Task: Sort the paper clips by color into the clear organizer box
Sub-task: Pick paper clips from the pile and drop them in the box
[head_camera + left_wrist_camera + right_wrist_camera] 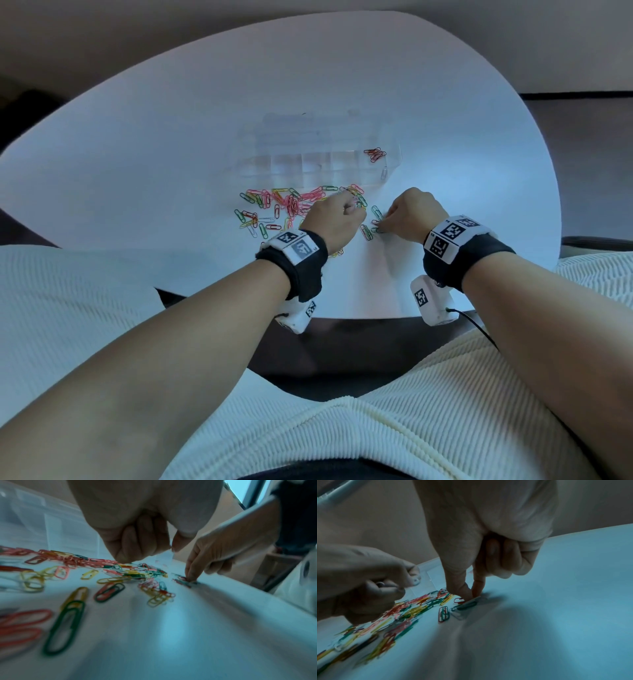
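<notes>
Both hands work the loose clips (291, 205) on the table (137, 154): left hand (337, 219) curled, contents unclear; right hand (409, 214) pinching a clip (467, 604). At 12 o'clock, the clear box (318, 161) holds red clips (375, 155) in its rightmost compartment.

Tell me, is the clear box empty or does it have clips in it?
Not empty. The box holds a small bunch of red clips in its far-right compartment; the other compartments look bare. Most clips lie loose on the table.
</notes>
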Motion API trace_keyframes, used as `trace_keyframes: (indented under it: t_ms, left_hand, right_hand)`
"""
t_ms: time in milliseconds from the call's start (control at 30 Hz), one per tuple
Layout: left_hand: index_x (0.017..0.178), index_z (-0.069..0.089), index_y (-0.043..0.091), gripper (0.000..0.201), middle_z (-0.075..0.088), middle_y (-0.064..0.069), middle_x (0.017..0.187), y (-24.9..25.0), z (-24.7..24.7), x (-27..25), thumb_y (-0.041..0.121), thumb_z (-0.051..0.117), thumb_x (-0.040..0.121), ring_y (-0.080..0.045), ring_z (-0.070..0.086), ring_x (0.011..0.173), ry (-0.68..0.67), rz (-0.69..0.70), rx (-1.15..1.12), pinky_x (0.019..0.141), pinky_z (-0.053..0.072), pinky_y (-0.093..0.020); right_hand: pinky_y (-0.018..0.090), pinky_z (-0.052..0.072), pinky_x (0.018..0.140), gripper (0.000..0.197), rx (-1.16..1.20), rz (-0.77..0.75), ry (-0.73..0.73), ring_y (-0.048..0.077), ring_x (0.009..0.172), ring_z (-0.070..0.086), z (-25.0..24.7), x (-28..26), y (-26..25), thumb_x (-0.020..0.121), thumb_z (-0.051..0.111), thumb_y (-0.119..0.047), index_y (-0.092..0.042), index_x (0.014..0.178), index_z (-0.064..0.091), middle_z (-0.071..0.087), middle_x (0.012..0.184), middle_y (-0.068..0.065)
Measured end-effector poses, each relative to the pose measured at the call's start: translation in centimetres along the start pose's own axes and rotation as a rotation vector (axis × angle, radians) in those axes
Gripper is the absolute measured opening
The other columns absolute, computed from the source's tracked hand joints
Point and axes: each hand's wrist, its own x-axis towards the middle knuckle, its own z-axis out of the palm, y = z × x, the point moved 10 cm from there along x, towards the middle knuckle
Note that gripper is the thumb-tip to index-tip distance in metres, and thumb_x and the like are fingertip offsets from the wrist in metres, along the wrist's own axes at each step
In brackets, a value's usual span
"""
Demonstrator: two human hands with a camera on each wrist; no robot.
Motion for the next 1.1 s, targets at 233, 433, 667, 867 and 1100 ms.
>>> trace_keyframes:
  t_ms: [233,433,667,867,1100]
  left_hand:
    - [0.056,0.03,0.017,0.031,0.029,-0.004,0.053,0.6,-1.1,-1.2,-0.005,0.035,0.077,-0.013,0.023,0.042,-0.076,-0.194,-0.928,0.044,0.014,-0.021]
    - [0.058,0.029,0.017,0.029,0.025,-0.002,0.051,0.2,-3.2,-0.7,-0.005,0.031,0.076,-0.012,0.02,0.042,0.019,-0.164,-0.97,0.046,0.011,-0.021]
    - [0.075,0.055,0.006,0.028,0.032,-0.006,0.05,-0.9,-1.8,-1.0,-0.004,0.029,0.077,-0.013,0.019,0.04,-0.053,-0.229,-0.979,0.045,0.013,-0.023]
    - [0.062,0.047,0.009,0.024,0.036,-0.002,0.047,-1.8,-0.6,-0.8,0.01,0.037,0.084,-0.01,0.017,0.036,-0.089,-0.315,-1.11,0.04,0.013,-0.018]
    - [0.059,0.042,0.013,0.031,0.034,-0.001,0.05,-2.8,0.1,-1.2,0.021,0.044,0.089,-0.01,0.017,0.037,-0.085,-0.427,-1.13,0.038,0.015,-0.018]
  right_hand:
    - [0.022,0.039,0.05,0.019,0.029,-0.046,0.054,0.021,0.066,0.059,-0.5,-0.8,-0.5,0.077,0.067,-0.027,-0.008,0.078,0.07,0.066,0.072,0.004]
    - [0.018,0.032,0.041,0.014,0.276,-0.098,-0.03,0.004,0.041,0.043,-1.1,-0.8,-0.3,0.085,0.066,-0.019,-0.01,0.076,0.071,0.052,0.05,-0.006]
    - [0.016,0.037,0.049,0.014,0.174,-0.124,0.045,0.003,0.059,0.053,-2.4,-0.4,0.1,0.087,0.064,-0.018,-0.013,0.09,0.077,0.066,0.072,-0.005]
    - [0.023,0.049,0.059,0.01,-0.129,-0.071,0.013,0.021,0.071,0.067,-1.6,-0.7,0.1,0.076,0.074,-0.028,-0.019,0.08,0.074,0.07,0.078,0.002]
    - [0.025,0.043,0.06,0.026,-0.308,-0.021,0.028,0.024,0.062,0.056,-0.7,-1.5,-0.8,0.077,0.061,-0.036,-0.012,0.072,0.052,0.06,0.074,0.006]
